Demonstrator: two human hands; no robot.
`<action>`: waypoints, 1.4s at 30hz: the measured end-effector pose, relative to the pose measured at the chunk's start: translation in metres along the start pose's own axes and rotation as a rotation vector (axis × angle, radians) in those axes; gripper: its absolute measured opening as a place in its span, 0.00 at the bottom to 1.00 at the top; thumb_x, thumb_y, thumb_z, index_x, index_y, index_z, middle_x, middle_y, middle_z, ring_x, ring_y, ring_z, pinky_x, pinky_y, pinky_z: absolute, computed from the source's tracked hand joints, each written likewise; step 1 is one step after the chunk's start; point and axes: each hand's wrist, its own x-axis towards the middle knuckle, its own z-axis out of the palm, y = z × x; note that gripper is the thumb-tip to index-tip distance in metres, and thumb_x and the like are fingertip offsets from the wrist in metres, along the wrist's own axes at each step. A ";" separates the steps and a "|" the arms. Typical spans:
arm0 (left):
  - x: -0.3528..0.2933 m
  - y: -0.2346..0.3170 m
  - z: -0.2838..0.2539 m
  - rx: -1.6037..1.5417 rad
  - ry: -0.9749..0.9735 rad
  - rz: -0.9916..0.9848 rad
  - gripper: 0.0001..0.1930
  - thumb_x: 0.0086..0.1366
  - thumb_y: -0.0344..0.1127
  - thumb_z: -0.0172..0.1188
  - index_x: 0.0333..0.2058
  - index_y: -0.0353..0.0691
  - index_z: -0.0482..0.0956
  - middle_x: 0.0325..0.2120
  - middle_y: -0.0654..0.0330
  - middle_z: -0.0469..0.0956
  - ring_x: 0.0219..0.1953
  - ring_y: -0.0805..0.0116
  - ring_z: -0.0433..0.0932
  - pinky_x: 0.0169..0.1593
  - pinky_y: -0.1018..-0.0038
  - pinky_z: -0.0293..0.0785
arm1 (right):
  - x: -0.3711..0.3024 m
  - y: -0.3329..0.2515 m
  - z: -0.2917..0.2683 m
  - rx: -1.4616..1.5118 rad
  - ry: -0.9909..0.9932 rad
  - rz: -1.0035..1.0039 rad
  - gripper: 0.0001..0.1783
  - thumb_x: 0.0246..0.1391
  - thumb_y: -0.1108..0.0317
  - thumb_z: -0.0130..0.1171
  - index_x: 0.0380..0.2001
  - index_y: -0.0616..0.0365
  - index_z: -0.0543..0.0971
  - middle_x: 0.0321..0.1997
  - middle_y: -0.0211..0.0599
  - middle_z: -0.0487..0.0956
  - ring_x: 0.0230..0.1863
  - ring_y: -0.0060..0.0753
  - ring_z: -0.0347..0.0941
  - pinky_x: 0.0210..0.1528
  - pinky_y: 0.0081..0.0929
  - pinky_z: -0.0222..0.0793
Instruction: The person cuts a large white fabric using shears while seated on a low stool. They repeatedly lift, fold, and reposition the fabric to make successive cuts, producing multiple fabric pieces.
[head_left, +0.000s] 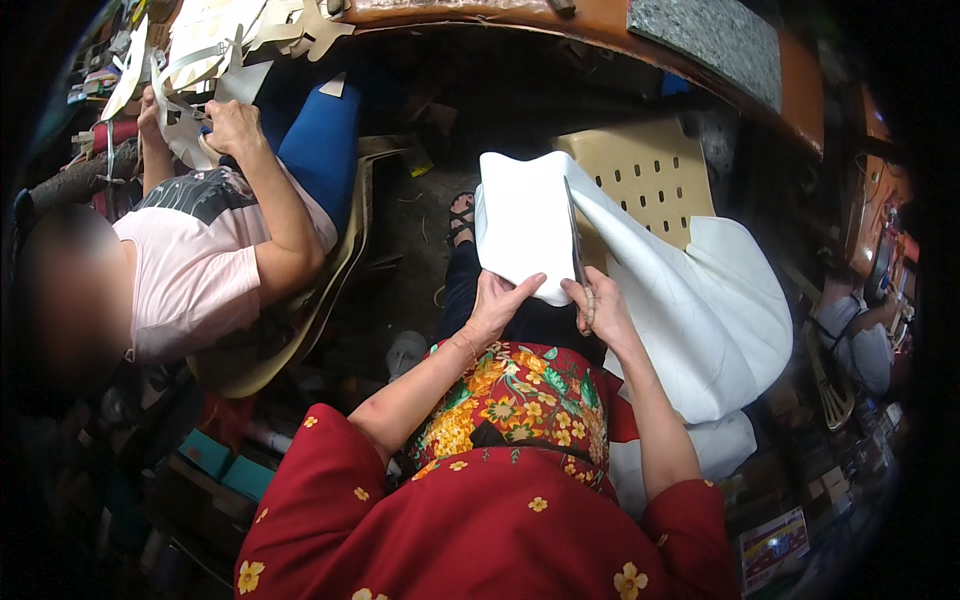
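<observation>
A white panel of smooth sheet material [525, 220] lies over the person's lap, its broad face up and its near edge toward the floral apron [510, 400]. The left hand [497, 300] pinches that near edge, thumb on top and fingers tucked beneath, apparently to keep the panel level and steady. The right hand [603, 305] is curled around the handles of long, narrow scissors [576, 235], whose blades run away from the body along the panel's right edge, seemingly so they follow that side while the left hand's fingers stay clear. Further right, a large white drape [715, 330] hangs over a beige slotted plastic chair [640, 165], which probably bears its weight and keeps it off the dark floor. To the left sits a co-worker in a pale pink shirt [200, 285], whose hands [235, 128] are raised among cream cut pieces [300, 30]. An orange-brown table [450, 10] curves across the top. The left hand's fingertips are hidden under the panel, and the scissors' blades show almost edge-on, so I cannot tell how far they are parted. Nor is it clear whether panel and drape join. The co-worker's tool is hard to make out, and the outer clutter sinks into shadow.
</observation>
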 end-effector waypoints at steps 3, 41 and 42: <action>-0.003 -0.002 -0.001 0.009 -0.004 0.004 0.25 0.56 0.25 0.65 0.50 0.28 0.66 0.45 0.55 0.74 0.47 0.70 0.74 0.52 0.74 0.71 | 0.003 -0.004 -0.005 -0.008 -0.002 -0.002 0.23 0.57 0.50 0.56 0.28 0.63 0.72 0.10 0.29 0.65 0.11 0.24 0.67 0.15 0.25 0.62; -0.046 0.082 0.092 0.336 -0.435 0.142 0.20 0.57 0.33 0.65 0.44 0.31 0.70 0.35 0.56 0.77 0.41 0.68 0.77 0.46 0.73 0.73 | -0.044 -0.023 -0.059 0.700 0.449 -0.538 0.18 0.46 0.73 0.67 0.40 0.60 0.72 0.31 0.26 0.73 0.32 0.16 0.68 0.36 0.18 0.67; -0.049 0.088 0.105 0.384 -0.486 0.115 0.20 0.57 0.33 0.65 0.45 0.31 0.70 0.36 0.56 0.77 0.41 0.68 0.77 0.46 0.73 0.73 | -0.054 -0.028 -0.068 0.706 0.570 -0.508 0.19 0.44 0.75 0.67 0.41 0.61 0.73 0.30 0.25 0.73 0.30 0.16 0.66 0.33 0.18 0.67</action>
